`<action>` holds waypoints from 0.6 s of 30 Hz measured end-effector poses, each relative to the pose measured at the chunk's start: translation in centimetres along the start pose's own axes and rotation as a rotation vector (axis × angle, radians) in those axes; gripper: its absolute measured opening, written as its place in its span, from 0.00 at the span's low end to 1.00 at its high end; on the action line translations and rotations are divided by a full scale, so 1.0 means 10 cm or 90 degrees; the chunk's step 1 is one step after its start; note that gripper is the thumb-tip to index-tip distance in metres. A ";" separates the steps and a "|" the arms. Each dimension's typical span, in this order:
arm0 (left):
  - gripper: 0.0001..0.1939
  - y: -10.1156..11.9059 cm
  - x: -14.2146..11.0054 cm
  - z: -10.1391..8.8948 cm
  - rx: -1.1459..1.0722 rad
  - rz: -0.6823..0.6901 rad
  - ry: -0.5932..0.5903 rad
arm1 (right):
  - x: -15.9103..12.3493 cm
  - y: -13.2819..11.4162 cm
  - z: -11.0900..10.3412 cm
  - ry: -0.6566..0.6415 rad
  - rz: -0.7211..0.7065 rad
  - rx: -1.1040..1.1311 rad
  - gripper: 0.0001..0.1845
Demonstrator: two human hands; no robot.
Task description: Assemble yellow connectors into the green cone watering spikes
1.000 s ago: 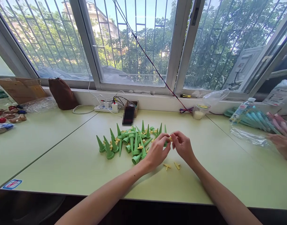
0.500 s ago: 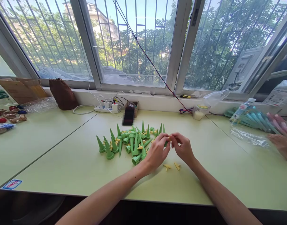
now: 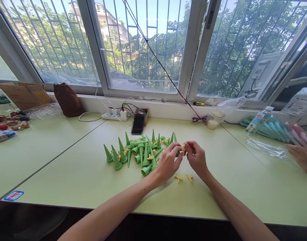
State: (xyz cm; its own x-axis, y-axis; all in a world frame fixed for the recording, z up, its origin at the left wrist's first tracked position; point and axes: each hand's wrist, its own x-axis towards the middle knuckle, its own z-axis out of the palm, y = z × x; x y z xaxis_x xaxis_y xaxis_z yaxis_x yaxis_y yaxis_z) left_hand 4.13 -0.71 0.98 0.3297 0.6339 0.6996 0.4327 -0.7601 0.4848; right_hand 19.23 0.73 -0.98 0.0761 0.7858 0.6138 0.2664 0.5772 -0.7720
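Observation:
My left hand (image 3: 168, 161) and my right hand (image 3: 196, 157) meet at the fingertips over the table. Pinched between them is a small yellow plastic piece (image 3: 183, 147), mostly hidden by the fingers. Just left of my left hand lies a pile of green plastic cone spikes (image 3: 117, 162), some upright on their wide ribbed caps, others on their sides. Small yellow T-shaped pieces (image 3: 150, 157) are scattered among the spikes. Nearer to me, below the hands, two more lie on the table: one yellow T-piece (image 3: 179, 178) and another yellow T-piece (image 3: 189, 178).
Behind the pile stand a power strip (image 3: 113, 115) and a small box (image 3: 144, 115). A brown bag (image 3: 68, 100) rests at the back left. On the right are a jar (image 3: 213, 121), a bottle (image 3: 259, 119), plastic wrap (image 3: 266, 148) and another person's hand (image 3: 301, 157).
My right hand has shifted slightly and its fingers have turned around the yellow piece, which now shows more. My left hand stays nearly in place.

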 end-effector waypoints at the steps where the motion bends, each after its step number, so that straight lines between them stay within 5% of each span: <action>1: 0.06 0.00 0.00 0.00 -0.002 0.000 0.007 | 0.00 0.00 0.00 0.014 0.006 0.010 0.11; 18: 0.08 0.00 -0.02 0.00 -0.046 -0.023 0.049 | -0.01 -0.04 0.01 0.034 -0.022 0.021 0.09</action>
State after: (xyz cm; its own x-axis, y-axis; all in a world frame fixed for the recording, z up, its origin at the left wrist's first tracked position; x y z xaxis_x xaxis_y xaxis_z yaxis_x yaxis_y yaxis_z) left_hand 4.08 -0.81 0.78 0.2483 0.6500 0.7183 0.3801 -0.7474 0.5449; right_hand 19.05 0.43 -0.80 0.1188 0.7531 0.6471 0.2386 0.6110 -0.7548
